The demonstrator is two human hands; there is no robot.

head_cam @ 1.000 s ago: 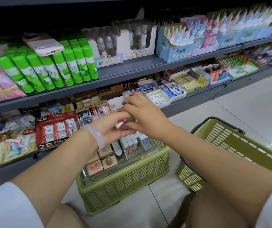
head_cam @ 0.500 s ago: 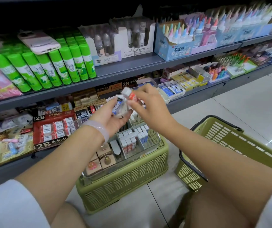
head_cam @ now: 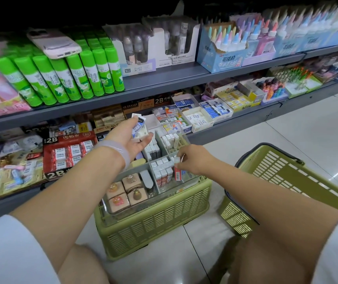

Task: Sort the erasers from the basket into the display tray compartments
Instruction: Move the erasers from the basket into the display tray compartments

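Observation:
A clear display tray [head_cam: 123, 210] with grey dividers rests on top of a green plastic crate [head_cam: 153, 228]. Its compartments hold rows of white erasers [head_cam: 163, 168] and boxed figure erasers [head_cam: 125, 193]. My left hand [head_cam: 129, 137] hovers palm up above the tray's far side and holds a few blue-and-white wrapped erasers [head_cam: 139, 128]. My right hand [head_cam: 194, 160] pinches a red-and-white eraser [head_cam: 177, 170] upright over the tray's right front compartment.
A green shopping basket [head_cam: 286, 181] stands on the tiled floor to the right. Grey shelves behind carry eraser boxes [head_cam: 198, 117], red 2B eraser packs [head_cam: 70, 148], green glue sticks [head_cam: 72, 74] and a pink phone [head_cam: 54, 44] lying on them.
My hands have separated. The right hand carried one red-and-white eraser down to the tray's right front compartment, while the left hand stayed raised with the other erasers.

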